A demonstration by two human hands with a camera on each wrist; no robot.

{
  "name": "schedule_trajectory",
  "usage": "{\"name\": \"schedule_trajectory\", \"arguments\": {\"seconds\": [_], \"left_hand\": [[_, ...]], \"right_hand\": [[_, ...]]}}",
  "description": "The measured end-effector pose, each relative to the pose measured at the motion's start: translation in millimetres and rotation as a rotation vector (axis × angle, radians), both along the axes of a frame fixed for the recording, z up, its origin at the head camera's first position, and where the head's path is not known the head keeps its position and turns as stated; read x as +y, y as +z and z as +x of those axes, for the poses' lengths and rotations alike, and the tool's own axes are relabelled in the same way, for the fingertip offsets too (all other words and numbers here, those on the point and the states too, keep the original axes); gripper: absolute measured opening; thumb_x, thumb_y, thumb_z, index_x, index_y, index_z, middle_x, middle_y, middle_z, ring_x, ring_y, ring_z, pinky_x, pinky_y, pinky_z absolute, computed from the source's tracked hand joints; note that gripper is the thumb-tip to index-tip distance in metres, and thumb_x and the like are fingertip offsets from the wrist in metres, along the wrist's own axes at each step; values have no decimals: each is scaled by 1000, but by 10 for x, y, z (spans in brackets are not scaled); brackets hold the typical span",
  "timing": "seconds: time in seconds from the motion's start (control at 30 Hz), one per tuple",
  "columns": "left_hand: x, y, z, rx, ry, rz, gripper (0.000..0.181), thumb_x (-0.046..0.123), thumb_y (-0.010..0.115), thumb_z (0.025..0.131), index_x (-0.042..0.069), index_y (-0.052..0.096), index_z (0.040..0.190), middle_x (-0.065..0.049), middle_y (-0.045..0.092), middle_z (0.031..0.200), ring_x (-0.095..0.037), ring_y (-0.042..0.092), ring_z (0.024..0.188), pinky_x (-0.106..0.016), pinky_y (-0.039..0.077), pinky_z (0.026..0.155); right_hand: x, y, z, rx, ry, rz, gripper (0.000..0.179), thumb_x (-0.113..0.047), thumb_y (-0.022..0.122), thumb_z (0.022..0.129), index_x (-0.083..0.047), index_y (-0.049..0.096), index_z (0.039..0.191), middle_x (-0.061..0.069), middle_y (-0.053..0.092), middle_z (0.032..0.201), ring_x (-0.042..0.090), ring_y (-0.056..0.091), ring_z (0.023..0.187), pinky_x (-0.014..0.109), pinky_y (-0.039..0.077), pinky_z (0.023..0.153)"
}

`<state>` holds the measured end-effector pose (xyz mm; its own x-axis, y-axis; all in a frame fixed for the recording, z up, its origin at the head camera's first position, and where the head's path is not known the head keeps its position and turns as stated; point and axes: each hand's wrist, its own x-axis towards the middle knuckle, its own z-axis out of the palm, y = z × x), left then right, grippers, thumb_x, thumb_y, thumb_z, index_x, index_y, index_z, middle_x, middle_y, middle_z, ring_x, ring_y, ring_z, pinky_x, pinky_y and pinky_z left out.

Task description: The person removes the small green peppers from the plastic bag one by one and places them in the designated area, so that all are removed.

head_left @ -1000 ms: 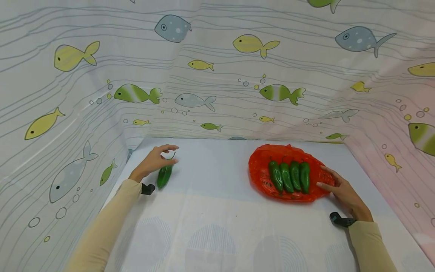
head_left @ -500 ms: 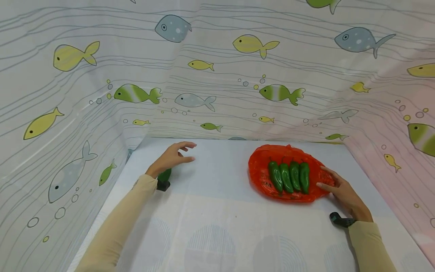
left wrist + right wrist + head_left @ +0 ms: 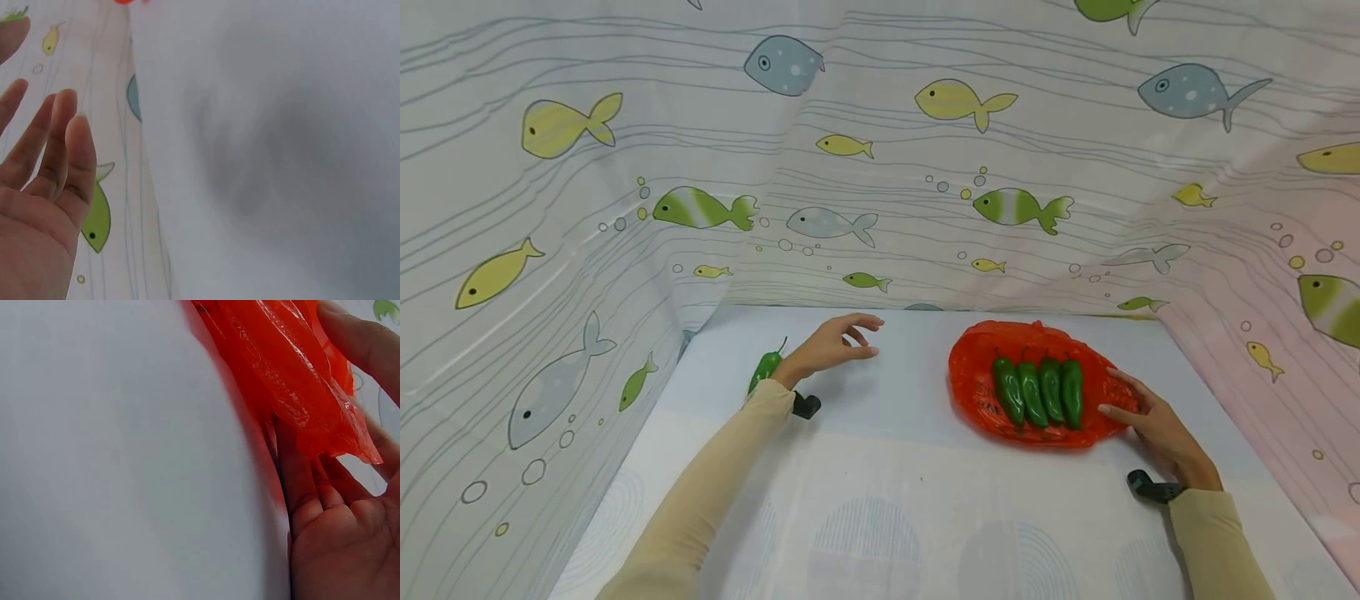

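Several glossy green peppers (image 3: 1040, 393) lie side by side in a row on a crumpled red plastic bag (image 3: 973, 392) at the right of the table. My right hand (image 3: 1161, 429) holds the bag's right edge, thumb on the near side. In the right wrist view its fingers (image 3: 312, 481) reach behind the red film. My left hand (image 3: 831, 346) hovers above the table with loosely curved fingers and nothing in it. Behind its wrist lies another green pepper (image 3: 766, 367), partly hidden by the sleeve.
A pale cloth with circle prints covers the table (image 3: 880, 467). Fish-printed curtains (image 3: 880, 167) stand along the back and both sides. Each wrist carries a small black camera, such as the left camera (image 3: 807, 406).
My left hand has moved right, away from the lone pepper and past it, towards the bag. The right hand, the bag and the row of peppers have stayed put.
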<state>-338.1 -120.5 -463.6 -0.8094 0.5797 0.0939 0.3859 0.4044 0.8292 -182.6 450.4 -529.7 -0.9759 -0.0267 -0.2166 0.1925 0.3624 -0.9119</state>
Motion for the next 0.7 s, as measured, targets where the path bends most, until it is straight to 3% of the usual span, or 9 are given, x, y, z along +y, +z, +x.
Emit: {"name": "schedule_trajectory", "arguments": {"seconds": [0.27, 0.47, 0.57, 0.7], "left_hand": [[444, 59, 30, 24, -80, 24, 48, 32, 79, 93, 30, 62, 138, 9, 63, 131, -15, 64, 103, -38, 53, 91], [775, 35, 62, 31, -134, 24, 48, 33, 78, 94, 28, 62, 139, 10, 64, 130, -13, 64, 101, -34, 54, 91], [941, 16, 97, 22, -167, 20, 49, 32, 77, 94, 25, 61, 140, 5, 65, 130, -13, 64, 101, -32, 54, 90], [1149, -13, 136, 6, -210, 30, 50, 32, 76, 95, 19, 61, 141, -6, 65, 132, -14, 65, 99, -30, 55, 90]], "right_hand": [[1, 11, 9, 3, 3, 1, 81, -37, 66, 102, -40, 15, 165, 18, 1, 171, 46, 12, 151, 65, 20, 117], [-29, 30, 11, 1, 1, -6, 81, -36, 66, 102, -38, 15, 165, 20, 0, 171, 47, 10, 151, 68, 17, 117], [-39, 39, 13, 1, 1, 2, 81, -37, 65, 103, -38, 14, 165, 20, 1, 170, 47, 11, 150, 67, 19, 117], [-45, 36, 7, -4, 2, 11, 81, -38, 66, 102, -39, 15, 165, 19, 3, 171, 45, 14, 151, 57, 27, 118]]}}
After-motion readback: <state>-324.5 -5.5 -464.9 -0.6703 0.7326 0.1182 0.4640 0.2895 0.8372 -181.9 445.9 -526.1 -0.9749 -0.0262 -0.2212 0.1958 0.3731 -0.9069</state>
